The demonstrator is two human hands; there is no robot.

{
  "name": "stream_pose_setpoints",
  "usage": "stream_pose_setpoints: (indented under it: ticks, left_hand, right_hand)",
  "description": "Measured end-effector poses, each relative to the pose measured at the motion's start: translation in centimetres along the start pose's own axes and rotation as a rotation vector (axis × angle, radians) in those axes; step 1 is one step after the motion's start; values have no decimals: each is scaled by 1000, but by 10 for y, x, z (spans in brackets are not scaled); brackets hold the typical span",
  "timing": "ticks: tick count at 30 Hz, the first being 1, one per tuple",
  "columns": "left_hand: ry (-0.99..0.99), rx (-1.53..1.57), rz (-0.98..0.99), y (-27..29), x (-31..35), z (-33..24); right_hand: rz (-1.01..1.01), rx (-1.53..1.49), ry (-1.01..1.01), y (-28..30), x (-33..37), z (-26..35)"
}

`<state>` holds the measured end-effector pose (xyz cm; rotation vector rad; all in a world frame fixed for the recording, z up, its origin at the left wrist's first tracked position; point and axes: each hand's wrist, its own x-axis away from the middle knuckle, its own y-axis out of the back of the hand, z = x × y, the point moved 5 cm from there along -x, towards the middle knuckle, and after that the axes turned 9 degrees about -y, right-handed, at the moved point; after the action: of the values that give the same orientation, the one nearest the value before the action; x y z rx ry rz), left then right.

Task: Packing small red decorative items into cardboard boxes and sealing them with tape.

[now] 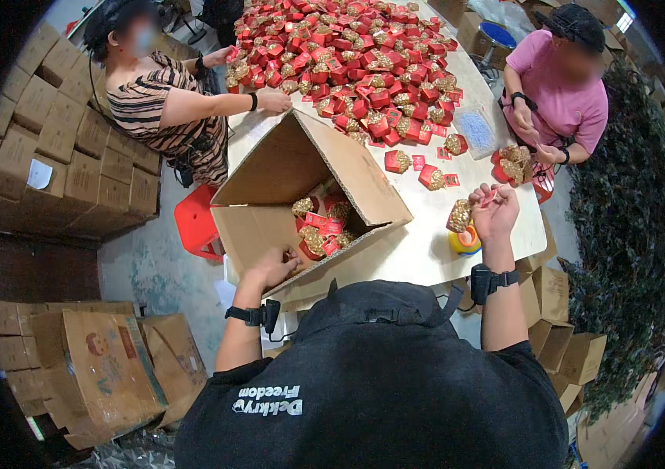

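An open cardboard box (250, 230) lies on the table before me with several red-and-gold ornaments (317, 234) inside, some with red tags. At its near left corner my left hand (274, 267) reaches over the edge, its curled fingers against the cardboard. My right hand (496, 215) is raised to the right of the box, closed on a small pinkish-red slip (490, 197). Just left of that hand is a gold-topped ornament (459, 215); I cannot tell whether it is tied to the slip. Below it sits a round yellow container (465, 241).
A large heap of red-and-gold ornaments (348, 62) covers the far table (426, 254). One person (180, 102) works at the left, another (559, 90) at the right beside a clear tray (475, 131). A red stool (198, 223) and stacked cartons (66, 133) stand left.
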<state>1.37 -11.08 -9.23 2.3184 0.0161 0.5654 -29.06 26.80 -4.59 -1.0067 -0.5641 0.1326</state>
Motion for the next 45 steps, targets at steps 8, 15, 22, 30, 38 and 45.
stream_pose_setpoints:
  ticks: [8, 15, 22, 30, 38, 45]
  left_hand:
    - [52, -4, 23, 3, -1, -8]
    - [68, 109, 39, 2, -11, 4]
    - [57, 49, 40, 4, -20, -1]
    - [68, -66, 79, 15, -21, -34]
    - [48, -211, 93, 12, -29, -40]
    - [77, -188, 160, 10, -44, -61]
  right_hand:
    - [34, -110, -126, 6, -3, -11]
    - [-16, 48, -128, 1, -5, -17]
    - [13, 23, -148, 23, -16, -25]
    - [-46, 19, -70, 12, -27, -45]
    - [-109, -119, -106, 2, -97, -45]
    - [-229, -301, 59, 5, -195, -4]
